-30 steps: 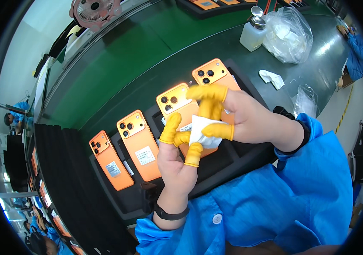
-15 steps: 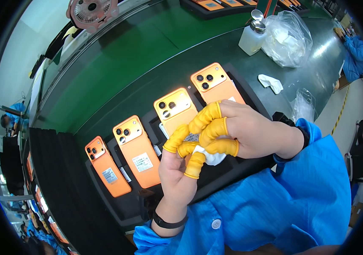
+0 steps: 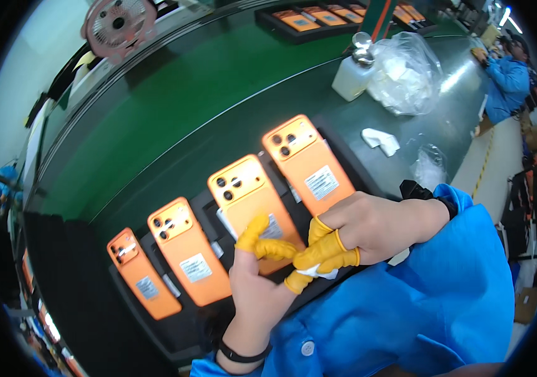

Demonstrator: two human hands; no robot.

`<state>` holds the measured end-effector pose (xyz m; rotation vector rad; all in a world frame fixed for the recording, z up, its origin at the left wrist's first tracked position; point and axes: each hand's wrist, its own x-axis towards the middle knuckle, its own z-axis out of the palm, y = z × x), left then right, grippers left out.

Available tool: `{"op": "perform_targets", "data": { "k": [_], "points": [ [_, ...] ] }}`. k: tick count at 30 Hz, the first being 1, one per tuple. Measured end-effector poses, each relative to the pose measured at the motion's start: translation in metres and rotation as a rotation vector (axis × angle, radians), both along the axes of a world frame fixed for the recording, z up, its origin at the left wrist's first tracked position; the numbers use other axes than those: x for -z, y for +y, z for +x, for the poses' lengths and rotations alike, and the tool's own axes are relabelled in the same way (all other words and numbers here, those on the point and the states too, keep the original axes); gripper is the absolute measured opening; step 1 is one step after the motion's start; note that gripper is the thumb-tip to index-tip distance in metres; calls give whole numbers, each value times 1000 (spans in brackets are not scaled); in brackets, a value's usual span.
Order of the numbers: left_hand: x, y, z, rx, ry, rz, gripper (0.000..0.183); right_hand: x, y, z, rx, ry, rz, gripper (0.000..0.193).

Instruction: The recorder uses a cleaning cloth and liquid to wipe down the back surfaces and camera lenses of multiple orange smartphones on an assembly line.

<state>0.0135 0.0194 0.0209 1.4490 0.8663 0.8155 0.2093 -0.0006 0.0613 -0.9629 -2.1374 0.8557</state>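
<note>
My left hand (image 3: 254, 279) and my right hand (image 3: 366, 229) meet over the row of orange phones, yellow finger cots on their fingers. A small crumpled white wipe (image 3: 326, 274) is pinched between them, mostly hidden by the fingers. The right fingers close around it, and the left thumb presses against it while the left index finger curls above. Below lie the phones, backs up, in a black foam tray (image 3: 369, 179): one at the far right (image 3: 306, 160), one under my fingers (image 3: 243, 204), one left of that (image 3: 202, 267), and one at the left end (image 3: 149, 286). Each bears a white label.
Beyond the tray stand a pump bottle (image 3: 351, 78) and a clear plastic bag (image 3: 406, 75) of white wipes. Another white wipe (image 3: 380, 141) lies on the green table. More phones sit in a far tray (image 3: 297, 22). A pink fan (image 3: 118, 28) is at upper left; a co-worker (image 3: 507, 81) is at far right.
The view has shifted, so the tray and phones appear lower and further left. My fingers have moved together over the wipe, and less of it shows. The right phone's label is now uncovered.
</note>
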Motion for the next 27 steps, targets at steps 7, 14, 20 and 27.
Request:
{"op": "perform_targets", "data": {
  "k": [7, 14, 20, 27],
  "points": [
    [-7, 2, 4, 16, 700, 727, 58, -42, 49, 109, 982, -495, 473, 22],
    [0, 3, -2, -38, 911, 756, 71, -16, 94, 167, 1158, -789, 288, 19],
    [0, 3, 2, 70, 1036, 686, 80, -6, 88, 182, 1097, -650, 250, 18],
    [5, 3, 6, 90, 1104, 694, 77, -1, 99, 199, 1171, -659, 392, 22]
  ]
}}
